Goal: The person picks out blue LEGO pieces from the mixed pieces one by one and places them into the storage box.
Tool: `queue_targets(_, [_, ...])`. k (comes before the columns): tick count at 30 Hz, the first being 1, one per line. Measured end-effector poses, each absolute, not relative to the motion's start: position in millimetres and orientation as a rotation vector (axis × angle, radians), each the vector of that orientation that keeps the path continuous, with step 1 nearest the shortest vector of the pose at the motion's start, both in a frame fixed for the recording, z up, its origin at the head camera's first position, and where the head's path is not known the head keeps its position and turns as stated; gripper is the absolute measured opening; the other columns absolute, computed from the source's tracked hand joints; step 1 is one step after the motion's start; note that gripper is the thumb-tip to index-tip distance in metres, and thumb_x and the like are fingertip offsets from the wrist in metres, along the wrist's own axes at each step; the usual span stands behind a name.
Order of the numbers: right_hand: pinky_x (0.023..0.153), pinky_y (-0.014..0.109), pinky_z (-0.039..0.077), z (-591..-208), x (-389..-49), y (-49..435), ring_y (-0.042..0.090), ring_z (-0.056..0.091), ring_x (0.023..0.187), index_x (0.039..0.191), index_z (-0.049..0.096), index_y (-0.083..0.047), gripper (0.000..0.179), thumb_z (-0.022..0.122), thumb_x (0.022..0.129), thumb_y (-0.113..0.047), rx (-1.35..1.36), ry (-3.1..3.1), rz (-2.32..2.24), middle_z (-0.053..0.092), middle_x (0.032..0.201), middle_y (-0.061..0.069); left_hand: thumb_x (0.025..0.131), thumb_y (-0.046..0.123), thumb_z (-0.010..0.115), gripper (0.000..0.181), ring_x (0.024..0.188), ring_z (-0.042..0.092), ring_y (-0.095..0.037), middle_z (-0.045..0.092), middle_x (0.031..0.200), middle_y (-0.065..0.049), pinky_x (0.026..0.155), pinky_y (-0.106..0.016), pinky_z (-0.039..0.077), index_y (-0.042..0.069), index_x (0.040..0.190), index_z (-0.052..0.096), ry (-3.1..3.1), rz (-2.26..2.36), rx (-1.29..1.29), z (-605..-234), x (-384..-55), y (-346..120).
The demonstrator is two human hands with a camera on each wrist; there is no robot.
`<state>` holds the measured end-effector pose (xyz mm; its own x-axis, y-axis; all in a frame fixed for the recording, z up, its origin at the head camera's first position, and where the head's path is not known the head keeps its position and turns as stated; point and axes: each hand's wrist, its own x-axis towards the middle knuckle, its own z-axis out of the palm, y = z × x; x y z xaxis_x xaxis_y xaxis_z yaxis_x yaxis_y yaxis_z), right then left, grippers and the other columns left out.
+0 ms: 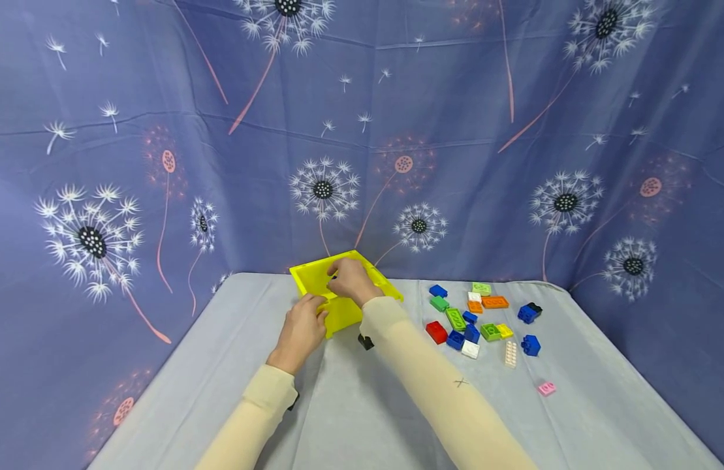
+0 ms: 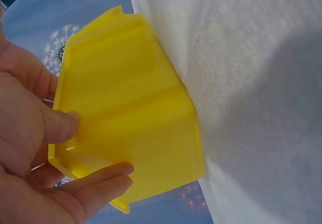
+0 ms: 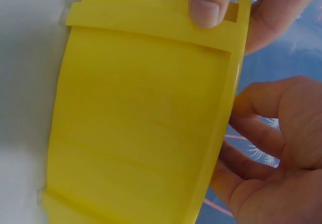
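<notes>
Yellow bin [image 1: 342,316], left hand [image 1: 299,331] gripping it, right hand [image 1: 353,282] over its opening

Behind and at both sides of the pale, cloth-covered bench [image 1: 209,378] there hangs a blue-violet curtain [image 1: 362,104] with fold lines [image 1: 397,46] across it, and on it are printed white dandelions [image 1: 323,190] with dark centres, pink flowers [image 1: 403,164], thin stems [image 1: 510,85] and loose white seeds [image 1: 55,47].

Both arms [image 1: 440,372] reach forward, the hands [image 1: 299,333] close together.
</notes>
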<state>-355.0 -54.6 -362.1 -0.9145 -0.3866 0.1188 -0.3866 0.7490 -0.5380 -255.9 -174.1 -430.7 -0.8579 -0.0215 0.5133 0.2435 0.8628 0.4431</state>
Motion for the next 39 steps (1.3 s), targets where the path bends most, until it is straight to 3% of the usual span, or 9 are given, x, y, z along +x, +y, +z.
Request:
queue_targets(8, [0.089, 0.036, 0.058, -366, -354, -56, 0.022, 0.065, 0.101, 0.125, 0.074, -0.008, 0.032, 0.072, 0.093, -0.014, -0.648, 2.951, -0.886, 0.071, 0.126, 0.008, 0.095, 0.006, 0.074, 0.025, 0.105, 0.071, -0.031, 0.071, 0.114, -0.008, 0.092, -0.047, 0.058, 0.004, 0.119, 0.074, -2.530, -0.690, -0.152, -432, -256, -174])
queue_targets(15, [0.074, 0.030, 0.054, -360, -354, -48, 0.022, 0.061, 0.082, 0.130, 0.072, -0.009, 0.035, 0.068, 0.095, -0.015, -0.677, 2.934, -0.888, 0.070, 0.130, 0.008, 0.096, 0.008, 0.073, 0.026, 0.106, 0.070, -0.031, 0.070, 0.116, -0.009, 0.093, -0.047, 0.058, 0.005, 0.121, 0.073, -2.563, -0.686, -0.135, -432, -257, -172])
queue_targets(17, [0.072, 0.030, 0.054, -356, -354, -44, 0.023, 0.063, 0.083, 0.130, 0.072, -0.009, 0.035, 0.067, 0.095, -0.015, -0.692, 2.938, -0.905, 0.069, 0.131, 0.009, 0.096, 0.008, 0.072, 0.026, 0.107, 0.070, -0.031, 0.070, 0.117, -0.009, 0.093, -0.046, 0.058, 0.005, 0.122, 0.073, -2.571, -0.687, -0.130, -432, -257, -171])
queue_targets(22, [0.075, 0.031, 0.055, -344, -354, -29, 0.027, 0.067, 0.107, 0.130, 0.072, -0.012, 0.036, 0.066, 0.095, -0.015, -0.699, 2.960, -0.987, 0.068, 0.132, 0.013, 0.096, 0.008, 0.072, 0.026, 0.106, 0.071, -0.032, 0.070, 0.117, -0.009, 0.092, -0.047, 0.058, 0.005, 0.122, 0.073, -2.556, -0.689, -0.128, -431, -256, -172])
queue_targets(26, [0.071, 0.035, 0.055, -333, -354, -13, 0.031, 0.068, 0.105, 0.133, 0.069, -0.012, 0.037, 0.065, 0.097, -0.016, -0.680, 2.949, -1.078, 0.065, 0.136, 0.016, 0.097, 0.008, 0.071, 0.026, 0.107, 0.071, -0.032, 0.070, 0.117, -0.009, 0.093, -0.049, 0.057, 0.005, 0.123, 0.073, -2.548, -0.693, -0.135, -431, -256, -175])
queue_targets(34, [0.098, 0.051, 0.053, -315, -365, 35, 0.036, 0.059, 0.126, 0.138, 0.065, -0.012, 0.039, 0.060, 0.100, -0.017, -0.582, 2.975, -1.130, 0.061, 0.140, 0.016, 0.097, 0.006, 0.070, 0.027, 0.107, 0.070, -0.034, 0.070, 0.118, -0.011, 0.093, -0.050, 0.057, 0.003, 0.123, 0.072, -2.539, -0.711, -0.158, -433, -255, -177])
queue_targets(36, [0.095, 0.050, 0.054, -314, -371, 49, 0.035, 0.060, 0.123, 0.139, 0.064, -0.013, 0.040, 0.059, 0.100, -0.018, -0.534, 3.003, -1.113, 0.060, 0.141, 0.016, 0.097, 0.006, 0.070, 0.027, 0.107, 0.070, -0.034, 0.070, 0.117, -0.011, 0.093, -0.050, 0.057, 0.003, 0.123, 0.073, -2.535, -0.712, -0.164, -432, -255, -176])
queue_targets(39, [0.070, 0.038, 0.052, -318, -382, 68, 0.027, 0.064, 0.088, 0.141, 0.063, -0.013, 0.044, 0.058, 0.097, -0.016, -0.469, 3.032, -1.092, 0.059, 0.143, 0.018, 0.097, 0.007, 0.070, 0.027, 0.107, 0.070, -0.034, 0.070, 0.117, -0.011, 0.093, -0.050, 0.057, 0.003, 0.123, 0.073, -2.536, -0.707, -0.163, -431, -256, -176])
